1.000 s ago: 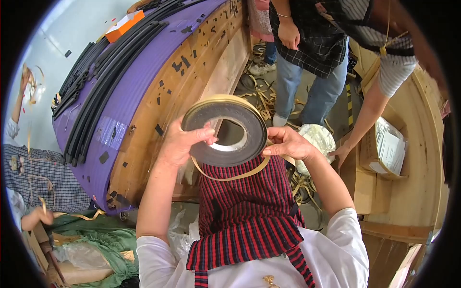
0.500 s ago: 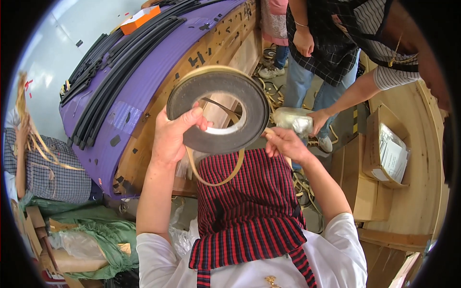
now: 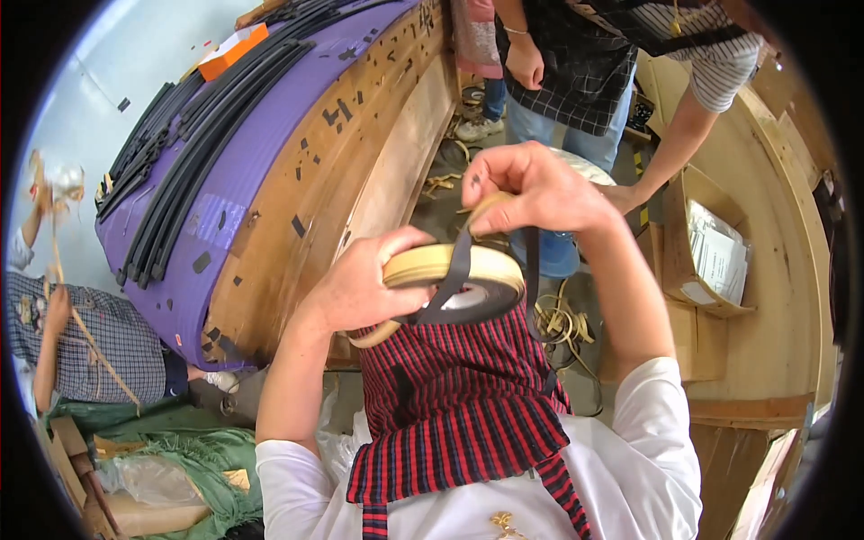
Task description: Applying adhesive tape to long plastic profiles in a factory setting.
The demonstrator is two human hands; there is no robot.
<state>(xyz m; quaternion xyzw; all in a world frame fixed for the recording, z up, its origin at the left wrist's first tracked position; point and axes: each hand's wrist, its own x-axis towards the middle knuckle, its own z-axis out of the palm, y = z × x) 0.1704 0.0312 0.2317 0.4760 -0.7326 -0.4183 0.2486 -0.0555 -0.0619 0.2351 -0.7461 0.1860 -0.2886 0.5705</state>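
My left hand [image 3: 358, 281] grips a roll of black foam tape [image 3: 490, 307] with a cream backing, its thumb and fingers around the near-left side of the ring. The roll is tilted so that its cream outer edge faces up. Higher and to the right, my right hand [image 3: 544, 196] pinches the tape's free strip [image 3: 458, 259] between thumb and fingers. From that pinch one black length runs down across the roll, and another hangs on the right. The exact end of the strip is hidden by my fingers.
Left of me, a purple-covered table [image 3: 193, 202] bears long black strips [image 3: 202, 153] and an orange box [image 3: 232, 52]. A co-worker in a black checked apron [image 3: 576, 67] stands ahead; another handles a cream strip at left. An open carton [image 3: 720, 247] sits right, tape scraps [image 3: 562, 324] on the floor.
The roll has tipped from facing me to nearly edge-on and moved lower. My right hand has risen from beside the roll to above it, drawing the strip up. The left-hand co-worker's arms have moved.
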